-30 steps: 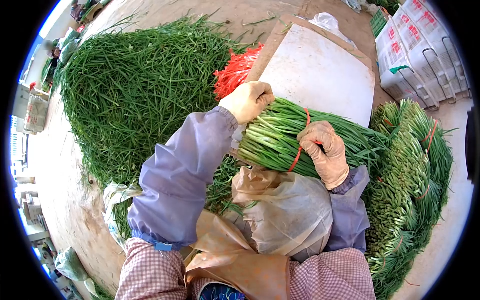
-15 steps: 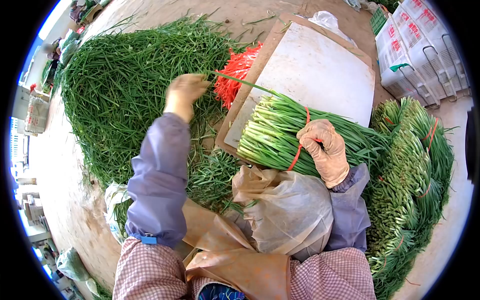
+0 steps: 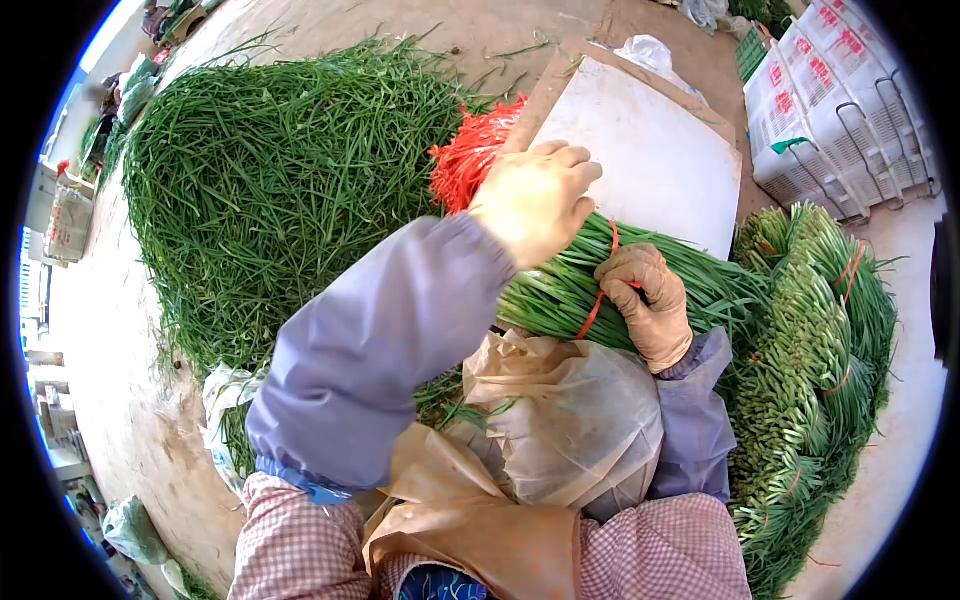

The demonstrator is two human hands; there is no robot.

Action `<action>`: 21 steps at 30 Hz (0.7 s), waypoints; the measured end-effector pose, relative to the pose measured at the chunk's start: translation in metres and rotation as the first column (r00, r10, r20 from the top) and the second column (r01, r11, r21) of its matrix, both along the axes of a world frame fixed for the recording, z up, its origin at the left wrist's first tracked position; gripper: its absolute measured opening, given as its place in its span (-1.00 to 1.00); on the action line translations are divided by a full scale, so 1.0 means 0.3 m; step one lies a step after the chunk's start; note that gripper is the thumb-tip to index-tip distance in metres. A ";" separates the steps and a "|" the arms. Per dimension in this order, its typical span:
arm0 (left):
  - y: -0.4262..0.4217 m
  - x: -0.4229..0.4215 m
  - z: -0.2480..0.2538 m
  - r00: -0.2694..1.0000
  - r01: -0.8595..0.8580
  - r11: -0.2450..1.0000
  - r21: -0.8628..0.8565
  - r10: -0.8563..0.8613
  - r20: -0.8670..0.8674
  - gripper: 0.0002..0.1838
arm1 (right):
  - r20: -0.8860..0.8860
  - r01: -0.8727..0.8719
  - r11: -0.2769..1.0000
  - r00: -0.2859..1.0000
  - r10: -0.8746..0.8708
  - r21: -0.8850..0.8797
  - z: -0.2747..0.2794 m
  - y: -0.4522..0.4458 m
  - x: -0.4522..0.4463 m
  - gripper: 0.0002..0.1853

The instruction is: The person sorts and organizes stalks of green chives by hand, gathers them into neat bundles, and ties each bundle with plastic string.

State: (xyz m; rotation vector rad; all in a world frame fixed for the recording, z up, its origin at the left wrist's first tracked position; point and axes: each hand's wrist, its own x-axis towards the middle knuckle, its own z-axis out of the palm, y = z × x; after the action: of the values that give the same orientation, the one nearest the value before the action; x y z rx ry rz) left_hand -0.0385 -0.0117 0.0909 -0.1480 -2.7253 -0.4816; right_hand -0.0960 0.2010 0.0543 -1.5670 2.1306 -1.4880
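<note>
A bundle of long green stalks (image 3: 565, 290) lies across the lower part of a white board (image 3: 640, 145), with a red tie around it and its pale ends to the left. My right hand, in a tan glove, (image 3: 648, 305) is closed on the red tie (image 3: 592, 314) at the bundle's near side. Over the pale ends is my left hand (image 3: 540, 200), in a cream glove, its fingers bent toward the right; whether anything is beneath them is hidden. Red ties (image 3: 475, 150) lie heaped at the board's left edge.
A large heap of loose green stalks (image 3: 280, 190) covers the floor at left. Tied bundles (image 3: 800, 400) are stacked at right. White crates (image 3: 835, 110) stand at the back right. A translucent plastic cover (image 3: 570, 420) lies over my lap.
My left hand first swung left off the bundle, drawing out a green stalk, then came back over the pale ends. My right hand stays on the red tie.
</note>
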 end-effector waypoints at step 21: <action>-0.082 0.017 -0.141 0.885 -0.305 0.718 0.626 -0.029 0.464 -0.79 | 0.090 0.025 0.999 0.996 -0.020 -0.045 -0.018 0.011 -0.005 -0.89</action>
State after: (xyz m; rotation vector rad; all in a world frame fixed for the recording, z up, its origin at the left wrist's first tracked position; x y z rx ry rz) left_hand -0.0334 -0.0363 0.0487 0.4246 -2.7129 -1.6134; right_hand -0.0974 0.2045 0.0489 -1.4654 2.0859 -1.5940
